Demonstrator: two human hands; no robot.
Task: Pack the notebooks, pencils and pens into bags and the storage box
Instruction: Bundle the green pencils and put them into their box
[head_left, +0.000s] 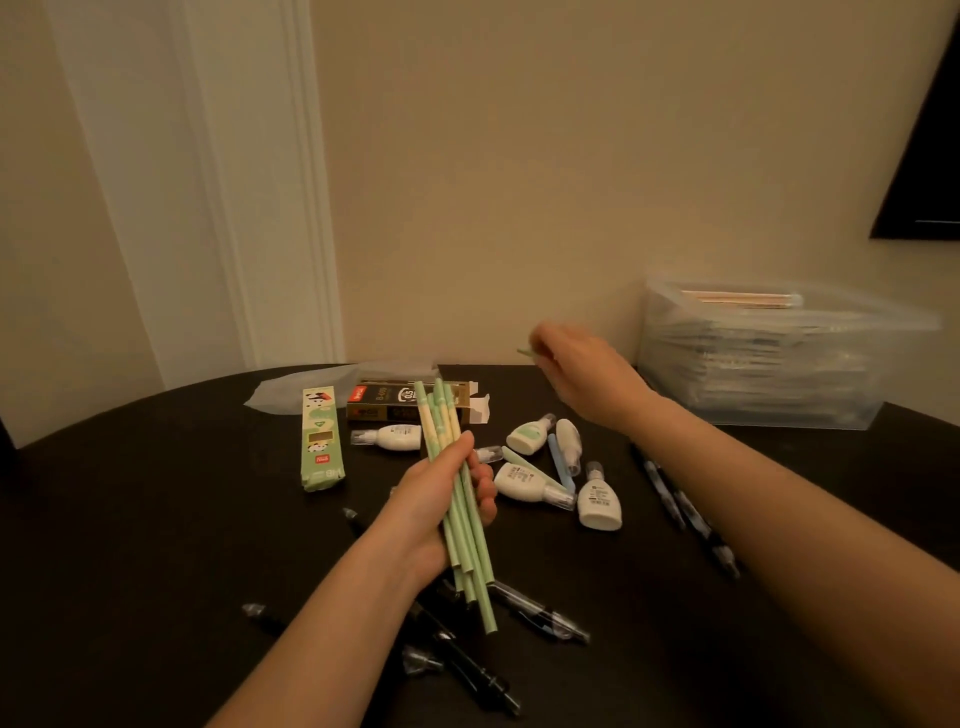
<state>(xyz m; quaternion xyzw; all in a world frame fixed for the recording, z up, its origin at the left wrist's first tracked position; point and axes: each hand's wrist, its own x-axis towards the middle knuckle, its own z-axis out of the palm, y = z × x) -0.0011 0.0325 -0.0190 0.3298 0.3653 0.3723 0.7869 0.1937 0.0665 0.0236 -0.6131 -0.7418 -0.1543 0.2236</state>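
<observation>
Over the dark desk (156, 493) the left hand (436, 514) grips the gathered pencils (440, 426) while the blurred right hand (582, 374) seems to pinch another pencil (523, 352), which should next join this bundle.

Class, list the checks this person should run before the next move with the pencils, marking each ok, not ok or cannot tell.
1. Left hand grips pencil bundle securely: ok.
2. Right hand holds a pencil: cannot tell, blurred.
3. All pencils gathered: not ok, blue pencil lies among correction tapes.
4. Storage box open on top: cannot tell.
5. Pencil carton lying on the table: ok.
</observation>
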